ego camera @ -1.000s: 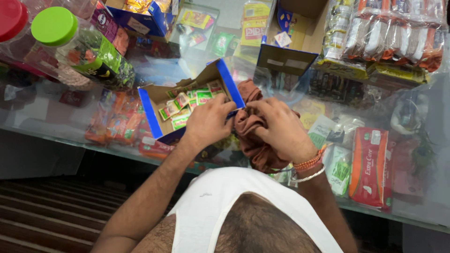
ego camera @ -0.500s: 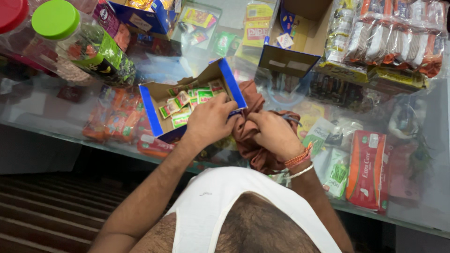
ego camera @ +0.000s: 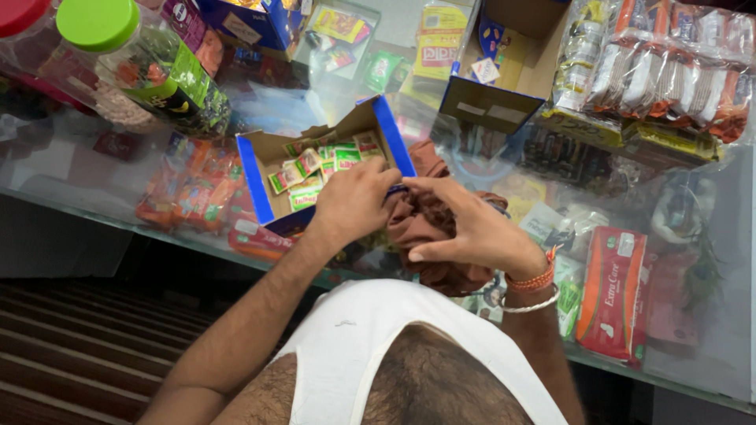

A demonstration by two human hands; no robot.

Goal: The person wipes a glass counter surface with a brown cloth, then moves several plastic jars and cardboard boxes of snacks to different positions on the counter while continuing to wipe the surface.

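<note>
Two plastic jars are seen at the far left of the glass counter (ego camera: 63, 201): a red-lidded jar (ego camera: 20, 16) cut off by the frame and a green-lidded jar (ego camera: 146, 71) lying tilted beside it. Orange snack packets (ego camera: 185, 189) are visible under the glass below them. Further right, an open cardboard box (ego camera: 260, 169) with blue edges is set on the counter, and small green and red sachets (ego camera: 315, 169) are held inside it. The left hand (ego camera: 354, 201) is placed at the box's right wall, its fingers curled around the blue edge so that the wall is gripped. Just beside it, a brown cloth (ego camera: 429, 228) is bunched against the box, lying on the glass between the box and the body. The right hand (ego camera: 472, 228) is laid over this cloth with its fingers bent into the folds, so the cloth is grasped. Bangles (ego camera: 531, 287) are worn on that wrist. A red carton (ego camera: 614, 287) is seen under the glass further right, and wrapped packet rows (ego camera: 669, 59) are stacked at the upper right.
</note>
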